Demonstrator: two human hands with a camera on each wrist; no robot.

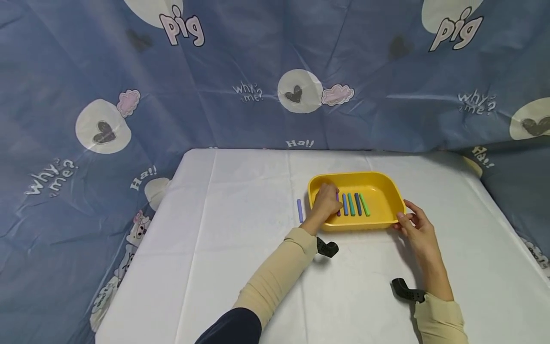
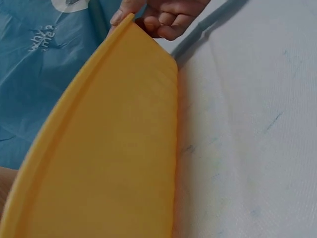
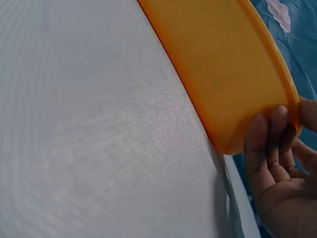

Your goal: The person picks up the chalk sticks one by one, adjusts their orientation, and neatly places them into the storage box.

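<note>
A yellow tray stands on the white table, tilted in neither direction in the head view. My left hand reaches over its near left rim, with curled fingers pinching a purple crayon-like stick inside. To the right of that stick, several blue and green sticks lie side by side on the tray floor. With thumb above and fingers beneath, my right hand grips the near right corner of the rim; the right wrist view shows its fingers against the outer wall. The tray's wall hides my left fingers in the left wrist view.
One lavender stick lies on the white tablecloth just left of the tray. Behind the table hangs a blue printed cloth. Black wrist mounts stick out from both forearms.
</note>
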